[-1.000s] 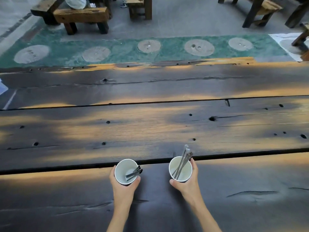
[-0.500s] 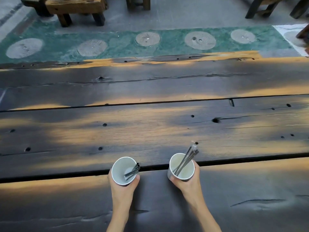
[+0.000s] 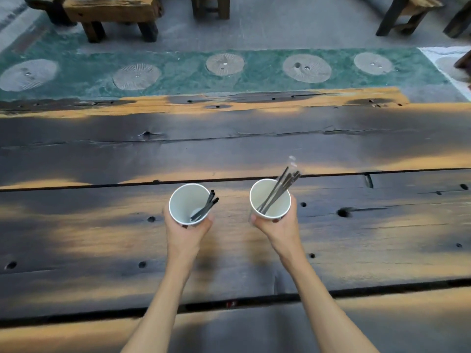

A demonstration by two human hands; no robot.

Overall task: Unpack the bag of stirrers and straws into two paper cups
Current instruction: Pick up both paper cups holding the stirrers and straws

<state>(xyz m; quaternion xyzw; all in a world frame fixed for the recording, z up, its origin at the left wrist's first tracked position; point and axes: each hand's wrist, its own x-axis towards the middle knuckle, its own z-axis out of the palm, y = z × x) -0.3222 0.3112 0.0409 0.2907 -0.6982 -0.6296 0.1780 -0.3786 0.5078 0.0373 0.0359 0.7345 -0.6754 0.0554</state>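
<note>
Two white paper cups are held over the middle of a dark plank table [image 3: 102,245]. My left hand [image 3: 187,231] grips the left paper cup [image 3: 183,202] from below; several short black straws [image 3: 205,208] lean against its right rim. My right hand [image 3: 279,225] holds the right paper cup [image 3: 267,197], where several long thin black stirrers [image 3: 279,189] stick out past the far rim, with something clear at their tips. No bag is in view.
The table's far edge [image 3: 229,104] runs across the upper third. Beyond it lies a green floor strip with round stone discs [image 3: 307,68], and wooden benches [image 3: 112,14] stand on grey concrete at the top.
Both hands have carried the cups forward, away from me, from the near plank to the middle plank. The grips on the cups and their contents look the same.
</note>
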